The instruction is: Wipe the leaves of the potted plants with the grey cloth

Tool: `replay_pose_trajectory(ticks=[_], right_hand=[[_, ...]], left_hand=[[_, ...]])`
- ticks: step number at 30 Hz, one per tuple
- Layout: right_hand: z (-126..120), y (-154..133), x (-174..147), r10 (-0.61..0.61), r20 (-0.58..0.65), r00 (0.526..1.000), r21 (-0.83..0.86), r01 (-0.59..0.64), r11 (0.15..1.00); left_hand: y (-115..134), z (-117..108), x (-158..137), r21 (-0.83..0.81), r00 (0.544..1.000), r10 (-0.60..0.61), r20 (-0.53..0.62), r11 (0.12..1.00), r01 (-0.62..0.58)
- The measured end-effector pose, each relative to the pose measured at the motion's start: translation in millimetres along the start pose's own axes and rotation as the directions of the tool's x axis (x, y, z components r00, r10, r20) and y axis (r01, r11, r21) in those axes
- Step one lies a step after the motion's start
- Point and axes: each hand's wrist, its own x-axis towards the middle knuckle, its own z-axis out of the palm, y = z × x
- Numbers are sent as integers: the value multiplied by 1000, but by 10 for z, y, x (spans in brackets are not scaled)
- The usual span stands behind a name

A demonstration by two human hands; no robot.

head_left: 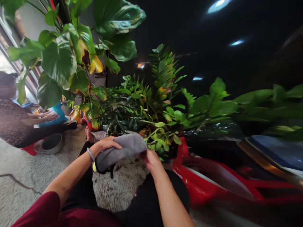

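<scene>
A soft grey fabric piece is held up between my two hands, over the gap between my knees. It is elongated, with black edging, a small dark loop hanging below, and a yellow-green bit at its left end. I cannot make out its exact kind. My left hand lies across its left end from above, thumb and fingers closed around the cloth; a pale bangle is on that wrist. At the right end my right hand pinches the edge, with its fingertips partly hidden behind the fabric.
Potted leafy plants stand close in front. A red bag, blurred, is at my right. At left another person sits on a red stool, hands on blue material. A grey basin and a cable lie on the floor.
</scene>
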Motion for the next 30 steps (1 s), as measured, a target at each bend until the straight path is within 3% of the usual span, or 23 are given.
replay_pose_trajectory(ticks=[2, 4, 7, 9, 11, 13, 14, 17, 20, 22, 25, 27, 28, 30], right_hand=[[-33, -9, -24, -3, 10, 1000, 4, 3, 1000], [-34, -24, -54, -9, 31, 999, 15, 8, 1000], [29, -48, -70, -31, 64, 997, 60, 28, 998], [97, -57, -51, -47, 78, 996, 103, 39, 994], [158, -56, -16, -51, 84, 995, 138, 39, 990], [192, -45, 27, -45, 85, 995, 158, 31, 987], [197, -38, 48, -39, 83, 996, 162, 25, 986], [176, -18, 96, -23, 78, 997, 164, 10, 986], [148, -18, 100, -11, 83, 996, 158, -2, 987], [149, -28, 78, -12, 96, 995, 158, -3, 987], [177, -43, 45, -30, 123, 992, 172, 9, 985], [192, -41, 49, -39, 134, 990, 182, 14, 983], [193, -36, 61, -38, 134, 990, 184, 13, 983], [180, -17, 100, -26, 124, 992, 181, 3, 983]], left_hand=[[38, -139, -117, -68, 999, 14, -36, 998, -17], [271, -214, -150, -141, 989, 134, -59, 980, -141], [734, -160, 34, -219, 925, 356, -133, 900, -377], [891, -43, 255, -265, 902, 390, -188, 864, -429], [818, 80, 425, -259, 924, 299, -237, 897, -357], [557, 150, 437, -152, 953, 158, -259, 968, -202], [402, 151, 372, -74, 972, 83, -220, 992, -102], [110, 29, -14, -9, 999, -1, -37, 1000, 1], [325, -149, -356, -59, 993, 101, 53, 993, -98], [658, -218, -379, -112, 968, 246, -39, 962, -249], [998, -203, -102, -131, 864, 438, -247, 869, -478], [926, -129, 125, -99, 815, 459, -353, 848, -521], [799, -88, 198, -45, 822, 442, -358, 872, -488], [451, -34, 205, 105, 909, 345, -234, 939, -329]])
